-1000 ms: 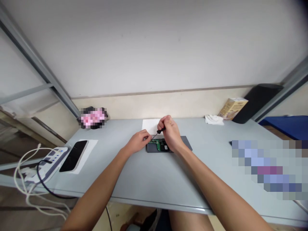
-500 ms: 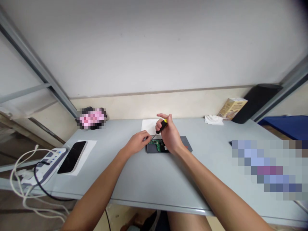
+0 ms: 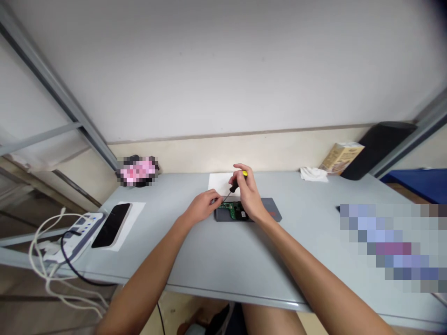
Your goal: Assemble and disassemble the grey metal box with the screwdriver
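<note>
A small dark device [image 3: 226, 215] lies open on the grey table [image 3: 223, 260], with a green circuit board [image 3: 233, 209] showing inside. My right hand [image 3: 248, 195] is closed round a screwdriver [image 3: 236, 184] with a black and yellow handle; its thin shaft slants down left to the board. My left hand [image 3: 206, 207] rests at the device's left end, fingers curled against its edge. A dark flat cover [image 3: 270, 207] with a red mark lies just right of my right wrist. A white sheet of paper [image 3: 220, 180] lies behind the device.
A black phone [image 3: 111, 225] on white paper and a white power strip [image 3: 75, 232] with cables sit at the left. A crumpled white cloth [image 3: 313, 174], a tan carton [image 3: 340, 158] and a black speaker-like object [image 3: 380, 148] stand at the back right. Blurred patches cover two areas.
My right hand's fingers have shifted on the screwdriver handle, index finger lifting and the yellow tip coming into sight. The left hand has stayed at the device. The view has shifted slightly.
</note>
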A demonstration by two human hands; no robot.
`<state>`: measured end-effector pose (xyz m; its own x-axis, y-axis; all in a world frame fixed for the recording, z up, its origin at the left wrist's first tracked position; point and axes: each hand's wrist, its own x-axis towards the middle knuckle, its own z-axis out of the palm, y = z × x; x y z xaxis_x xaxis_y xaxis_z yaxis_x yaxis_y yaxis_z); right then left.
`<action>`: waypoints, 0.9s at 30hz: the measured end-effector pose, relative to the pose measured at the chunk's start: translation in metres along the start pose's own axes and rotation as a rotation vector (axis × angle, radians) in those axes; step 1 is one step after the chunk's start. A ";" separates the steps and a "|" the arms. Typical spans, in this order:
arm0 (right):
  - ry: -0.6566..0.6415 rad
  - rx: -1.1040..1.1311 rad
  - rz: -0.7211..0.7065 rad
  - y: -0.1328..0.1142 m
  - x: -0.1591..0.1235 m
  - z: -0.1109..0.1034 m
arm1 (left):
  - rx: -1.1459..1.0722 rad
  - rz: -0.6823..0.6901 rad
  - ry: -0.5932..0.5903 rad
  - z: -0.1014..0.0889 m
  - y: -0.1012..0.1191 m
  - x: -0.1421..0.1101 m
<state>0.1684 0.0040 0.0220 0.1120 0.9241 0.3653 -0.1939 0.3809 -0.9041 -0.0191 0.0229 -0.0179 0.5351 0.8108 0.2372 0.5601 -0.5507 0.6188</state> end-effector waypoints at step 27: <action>-0.161 0.143 0.087 -0.007 0.000 0.001 | 0.015 0.003 0.034 0.000 0.002 -0.002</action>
<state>0.1686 0.0012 0.0285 -0.0656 0.9423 0.3283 -0.3334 0.2894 -0.8973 -0.0189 0.0207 -0.0173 0.5150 0.8155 0.2641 0.5682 -0.5554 0.6071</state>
